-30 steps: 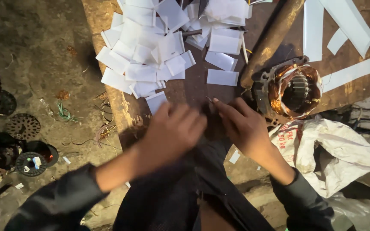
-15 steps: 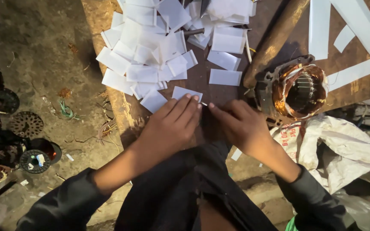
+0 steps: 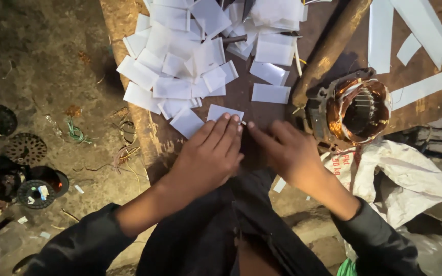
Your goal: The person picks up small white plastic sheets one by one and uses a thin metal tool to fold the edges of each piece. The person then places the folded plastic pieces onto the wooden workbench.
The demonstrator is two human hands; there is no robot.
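White paper slip (image 3: 224, 112) lies flat on the brown bench (image 3: 241, 94), its long axis running left to right and tilted slightly, its far edge toward the pile of white slips (image 3: 180, 66).

Head view: left hand (image 3: 208, 153) palm down, fingers together and stretched forward, tips resting on the slip's near edge; grip flat, pressing rather than pinching. Right hand (image 3: 287, 151) palm down just beside it, index finger pointing toward the left fingertips, nearly touching them; grip loose, holding nothing I can make out. Copper-wound motor stator (image 3: 356, 110) sits near the right hand, beside a rusty bar (image 3: 328, 48). White sack (image 3: 400, 179) below the bench edge.
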